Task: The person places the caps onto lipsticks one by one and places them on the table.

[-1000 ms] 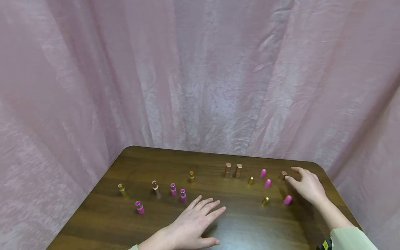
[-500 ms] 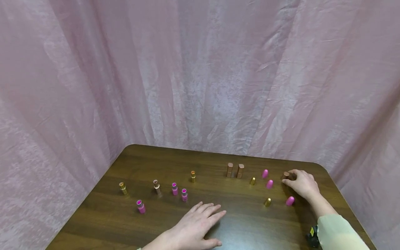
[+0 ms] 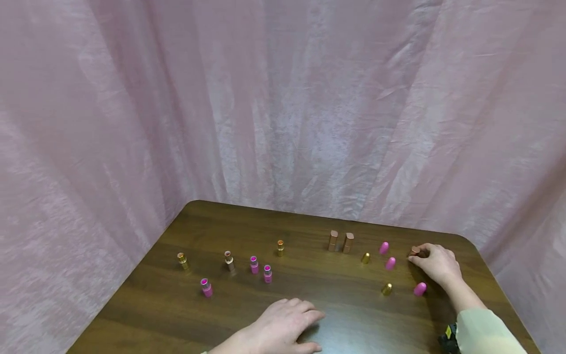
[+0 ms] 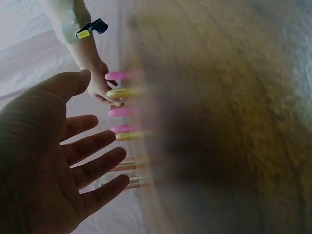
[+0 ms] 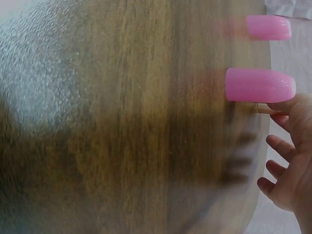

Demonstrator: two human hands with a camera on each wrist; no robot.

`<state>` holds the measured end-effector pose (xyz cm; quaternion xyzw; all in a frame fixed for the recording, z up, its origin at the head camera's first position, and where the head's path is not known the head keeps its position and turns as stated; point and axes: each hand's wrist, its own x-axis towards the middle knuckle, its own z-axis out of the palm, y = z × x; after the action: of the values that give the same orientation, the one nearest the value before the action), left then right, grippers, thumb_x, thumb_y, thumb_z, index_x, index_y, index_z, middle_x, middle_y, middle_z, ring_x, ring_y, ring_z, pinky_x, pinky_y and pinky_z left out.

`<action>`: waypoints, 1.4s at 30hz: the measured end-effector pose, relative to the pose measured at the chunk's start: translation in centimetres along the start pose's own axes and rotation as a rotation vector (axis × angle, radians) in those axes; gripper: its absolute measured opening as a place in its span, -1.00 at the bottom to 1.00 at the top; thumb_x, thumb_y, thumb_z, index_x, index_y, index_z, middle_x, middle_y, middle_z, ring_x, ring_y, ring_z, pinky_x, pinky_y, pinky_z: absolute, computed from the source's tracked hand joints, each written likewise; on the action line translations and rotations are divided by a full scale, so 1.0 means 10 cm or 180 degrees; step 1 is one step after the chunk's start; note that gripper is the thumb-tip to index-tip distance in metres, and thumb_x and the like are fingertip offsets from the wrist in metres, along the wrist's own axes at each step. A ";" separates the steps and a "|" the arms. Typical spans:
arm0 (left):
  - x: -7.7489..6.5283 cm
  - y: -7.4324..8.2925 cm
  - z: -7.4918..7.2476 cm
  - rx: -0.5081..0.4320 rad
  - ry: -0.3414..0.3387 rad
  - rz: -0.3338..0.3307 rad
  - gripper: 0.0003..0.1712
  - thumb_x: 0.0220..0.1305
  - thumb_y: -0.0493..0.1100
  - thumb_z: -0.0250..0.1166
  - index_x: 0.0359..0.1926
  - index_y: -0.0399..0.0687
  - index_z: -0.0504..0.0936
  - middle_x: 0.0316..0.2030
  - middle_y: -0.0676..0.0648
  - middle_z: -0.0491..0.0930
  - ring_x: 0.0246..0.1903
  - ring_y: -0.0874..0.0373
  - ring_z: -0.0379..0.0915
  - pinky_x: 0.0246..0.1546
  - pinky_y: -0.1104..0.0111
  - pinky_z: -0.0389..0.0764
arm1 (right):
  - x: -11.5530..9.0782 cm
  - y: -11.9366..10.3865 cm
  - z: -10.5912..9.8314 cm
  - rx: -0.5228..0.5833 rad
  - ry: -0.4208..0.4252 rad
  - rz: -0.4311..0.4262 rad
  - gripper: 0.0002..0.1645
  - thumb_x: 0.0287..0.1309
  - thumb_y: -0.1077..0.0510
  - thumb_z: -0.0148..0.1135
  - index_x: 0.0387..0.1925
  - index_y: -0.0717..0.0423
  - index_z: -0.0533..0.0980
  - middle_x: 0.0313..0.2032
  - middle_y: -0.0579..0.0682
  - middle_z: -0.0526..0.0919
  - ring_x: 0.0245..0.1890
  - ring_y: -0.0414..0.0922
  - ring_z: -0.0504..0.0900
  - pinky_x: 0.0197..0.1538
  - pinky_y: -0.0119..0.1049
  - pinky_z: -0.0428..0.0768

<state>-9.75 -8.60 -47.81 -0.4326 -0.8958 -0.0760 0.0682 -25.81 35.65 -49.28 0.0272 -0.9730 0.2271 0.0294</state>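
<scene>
At the table's far right my right hand (image 3: 439, 265) pinches a copper lipstick cap (image 3: 413, 251) between thumb and fingers. In the right wrist view a pink cap (image 5: 261, 85) hides most of that grip. Close to this hand stand pink caps (image 3: 390, 263) and two gold caps (image 3: 365, 258). My left hand (image 3: 283, 324) hovers palm down over the front middle, fingers spread and holding nothing, as the left wrist view also shows. Beyond it, on the left half, stand uncapped pink lipstick tubes (image 3: 268, 274), two gold tubes (image 3: 280, 248) and one copper tube (image 3: 229, 261).
Two capped copper lipsticks (image 3: 333, 241) stand upright side by side near the back edge. A pink curtain (image 3: 283, 108) hangs behind the brown wooden table (image 3: 150, 295).
My right hand has closed its thumb and fingers on the copper cap. The left hand's fingers have drawn in slightly. The head view has shifted a little.
</scene>
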 end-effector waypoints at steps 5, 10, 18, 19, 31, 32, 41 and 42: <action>0.02 0.03 0.00 -0.0016 -0.0075 0.0015 -0.40 0.34 0.35 0.25 0.26 0.19 0.60 0.06 0.23 0.60 0.00 0.34 0.51 -0.14 0.43 0.53 | -0.02 0.02 -0.02 -0.0016 -0.0028 0.0042 -0.45 0.31 -0.17 0.31 -0.01 0.23 0.59 0.12 0.41 0.56 0.13 0.58 0.29 0.02 0.48 0.31; -0.01 0.02 -0.05 -0.0080 -0.0044 0.0028 -0.42 0.37 0.34 0.23 0.26 0.21 0.60 0.07 0.25 0.60 0.03 0.34 0.51 -0.09 0.40 0.54 | -0.06 0.00 -0.06 0.0067 0.0098 0.0029 -0.49 0.30 -0.16 0.32 -0.04 0.21 0.61 0.10 0.42 0.57 0.13 0.58 0.31 0.02 0.44 0.34; -0.23 -0.19 -0.35 -0.0075 0.0493 -0.0160 -0.51 0.37 0.24 0.29 0.19 0.16 0.66 -0.01 0.24 0.65 -0.02 0.32 0.56 -0.02 0.32 0.59 | -0.23 -0.34 -0.22 0.0598 0.0576 -0.0394 -0.61 0.30 -0.11 0.36 -0.10 0.13 0.62 0.09 0.29 0.63 0.22 0.36 0.42 0.14 0.27 0.34; -0.27 -0.23 -0.39 -0.0071 0.0537 -0.0251 -0.51 0.36 0.23 0.30 0.19 0.15 0.66 -0.01 0.23 0.65 -0.01 0.31 0.56 0.02 0.29 0.59 | -0.27 -0.41 -0.24 0.0676 0.0596 -0.0455 -0.63 0.30 -0.10 0.37 -0.12 0.12 0.61 0.11 0.29 0.62 0.23 0.35 0.42 0.16 0.26 0.34; -0.77 -0.76 -0.76 -0.0090 0.0895 -0.1362 -0.61 0.32 0.13 0.39 0.12 0.18 0.71 0.03 0.24 0.67 0.06 0.22 0.60 0.07 0.18 0.61 | -0.73 -1.23 -0.17 0.1943 0.0053 -0.0290 -0.53 0.30 -0.10 0.38 0.02 0.17 0.58 0.15 0.05 0.61 0.05 -0.13 0.63 0.04 -0.37 0.55; -0.80 -0.79 -0.77 -0.0104 0.0928 -0.1450 -0.62 0.32 0.11 0.40 0.11 0.18 0.72 0.03 0.23 0.67 0.07 0.19 0.61 0.07 0.16 0.61 | -0.76 -1.29 -0.13 0.2114 0.0009 -0.0236 -0.52 0.30 -0.06 0.40 0.04 0.21 0.57 0.10 0.04 0.63 0.01 -0.18 0.66 0.00 -0.41 0.58; -0.99 -1.03 -0.78 -0.0386 0.0983 -0.2024 -0.63 0.40 0.16 0.32 0.10 0.16 0.73 0.10 0.18 0.66 -0.05 0.20 0.63 -0.21 0.17 0.65 | -1.01 -1.70 0.31 0.3746 -0.0363 0.0313 -0.75 0.30 0.26 0.33 -0.07 0.31 0.53 -0.19 -0.08 0.67 -0.21 -0.18 0.63 -0.08 -0.27 0.66; -1.00 -1.05 -0.78 -0.0416 0.0967 -0.2057 -0.61 0.41 0.19 0.29 0.10 0.17 0.72 0.11 0.19 0.65 -0.08 0.23 0.62 -0.23 0.19 0.64 | -1.02 -1.72 0.35 0.3876 -0.0373 0.0320 -0.76 0.30 0.28 0.32 -0.07 0.33 0.53 -0.18 -0.07 0.68 -0.21 -0.19 0.62 -0.08 -0.28 0.66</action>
<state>-11.36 -24.24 -42.90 -0.1144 -0.9592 -0.2141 0.1451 -14.70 19.08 -45.56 0.0056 -0.6686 0.7415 -0.0557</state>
